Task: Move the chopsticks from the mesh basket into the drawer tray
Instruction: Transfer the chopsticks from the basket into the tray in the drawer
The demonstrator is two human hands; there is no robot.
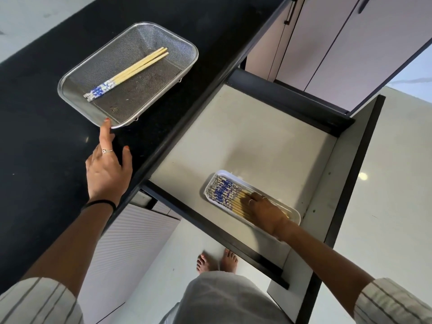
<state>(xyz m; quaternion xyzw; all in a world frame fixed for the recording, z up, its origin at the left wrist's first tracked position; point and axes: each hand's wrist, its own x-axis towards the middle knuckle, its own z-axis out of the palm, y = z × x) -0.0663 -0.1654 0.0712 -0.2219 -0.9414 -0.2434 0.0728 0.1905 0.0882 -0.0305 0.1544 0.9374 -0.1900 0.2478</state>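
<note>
A steel mesh basket (pixel 77 78) stands on the black counter and holds two bamboo chopsticks (pixel 131 71) with blue-and-white patterned ends. My left hand (pixel 107 167) rests on the counter, one fingertip touching the basket's near rim, fingers apart. In the open drawer lies a white tray (pixel 233 175) with several matching chopsticks (pixel 224 192) laid side by side. My right hand (pixel 266 210) lies flat on those chopsticks in the tray, fingers spread; whether it grips any I cannot tell.
The drawer's pale floor (pixel 257 132) stretches beyond the tray, framed by dark walls (pixel 289 99). The black counter (pixel 35 113) runs left. Cabinet doors (pixel 327 43) stand at the upper right. My bare feet (pixel 217 260) are on the light floor below.
</note>
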